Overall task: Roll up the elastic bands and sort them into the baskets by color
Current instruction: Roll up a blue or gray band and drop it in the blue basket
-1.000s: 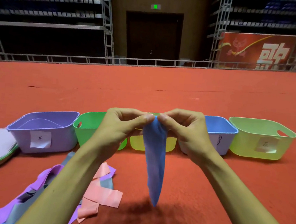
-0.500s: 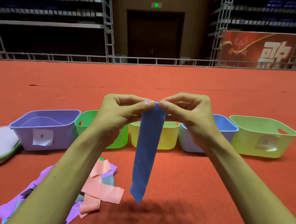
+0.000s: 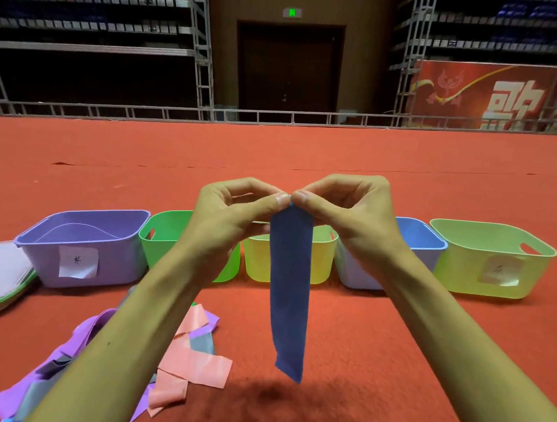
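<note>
While the red floor (image 3: 412, 328) is carrying the row of baskets (image 3: 254, 263), the blue basket (image 3: 429, 232) is sitting just behind the right wrist. The loose pile of pink and purple bands (image 3: 192, 363) is lying by the left forearm. The blue band (image 3: 288, 298) is hanging flat now, a second ago's twist gone, and is held slightly higher. The left hand (image 3: 228, 219) and right hand (image 3: 349, 211) are both pinching its top edge, their fingertips nearly touching. Squared up like this, it looks ready for the first turn of rolling.
</note>
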Motion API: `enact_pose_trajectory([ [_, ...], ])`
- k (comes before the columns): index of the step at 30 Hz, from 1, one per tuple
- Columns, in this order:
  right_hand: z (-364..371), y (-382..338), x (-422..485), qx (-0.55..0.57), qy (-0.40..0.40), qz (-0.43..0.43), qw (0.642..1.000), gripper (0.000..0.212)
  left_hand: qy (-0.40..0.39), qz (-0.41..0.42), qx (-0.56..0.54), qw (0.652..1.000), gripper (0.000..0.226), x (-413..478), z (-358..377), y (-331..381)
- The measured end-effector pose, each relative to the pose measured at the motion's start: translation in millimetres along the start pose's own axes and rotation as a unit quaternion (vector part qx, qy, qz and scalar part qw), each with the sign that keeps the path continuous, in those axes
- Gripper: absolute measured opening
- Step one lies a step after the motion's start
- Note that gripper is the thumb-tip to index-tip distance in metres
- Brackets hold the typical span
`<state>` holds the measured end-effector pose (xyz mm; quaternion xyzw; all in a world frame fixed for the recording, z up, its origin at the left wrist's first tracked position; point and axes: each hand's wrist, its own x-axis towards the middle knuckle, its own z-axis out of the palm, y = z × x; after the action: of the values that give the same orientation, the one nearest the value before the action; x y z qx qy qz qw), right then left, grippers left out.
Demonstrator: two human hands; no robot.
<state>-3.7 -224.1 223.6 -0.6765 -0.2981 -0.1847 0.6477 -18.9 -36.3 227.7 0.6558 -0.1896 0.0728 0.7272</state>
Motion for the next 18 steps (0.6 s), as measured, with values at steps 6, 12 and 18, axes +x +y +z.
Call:
enact_pose_trajectory([
  [6,-0.9,-0.3,-1.6,0.001,0.0,-0.008,1.0,0.007,-0.019,-0.004,0.017,1.0,0.03,-1.5,1.9,0.1],
  [12,-3.3,-1.3,-5.2,0.005,-0.007,0.003,1.0,0.012,-0.025,0.013,0.029,0.999,0.033,-3.4,-0.8,2.2],
  [18,-3.9,-3.8,-7.3,0.016,-0.02,0.01,1.0,0.008,-0.034,0.017,0.025,0.999,0.022,-5.8,-5.9,3.4],
])
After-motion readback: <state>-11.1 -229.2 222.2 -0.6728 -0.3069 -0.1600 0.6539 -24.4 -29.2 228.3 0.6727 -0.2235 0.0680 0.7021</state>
